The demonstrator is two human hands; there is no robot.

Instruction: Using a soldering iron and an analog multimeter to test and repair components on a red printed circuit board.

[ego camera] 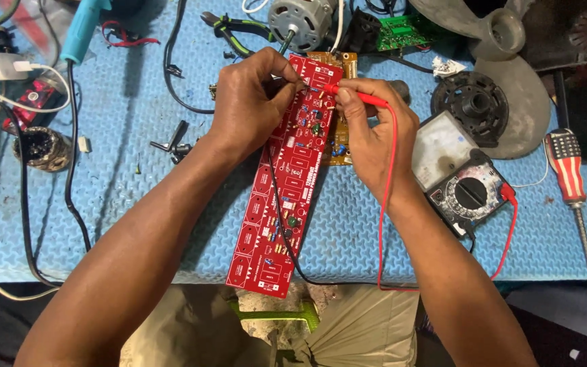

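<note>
Glossy red circuit board (pixel 287 183) on textured blue foam mat (pixel 130 149).

- The long red circuit board (pixel 292 180) lies slantwise across the middle of the blue foam mat (pixel 123 170), its lower end overhanging the mat's near edge.
- A smaller tan circuit board (pixel 340 139) lies under its upper part, toward the right.
- The left hand (pixel 249 102) rests on the long board's upper left side; the right hand (pixel 373 132), just right of it, holds the red test probe (pixel 354 94) on the board.
- The grey dial multimeter (pixel 460 177) lies right of the right hand.
- The striped-handle screwdriver (pixel 568 180) lies near the right edge.
- The silver electric motor (pixel 300 22) sits at the far edge, behind the boards.
- The black round plastic part (pixel 470 105) sits behind the multimeter.
</note>
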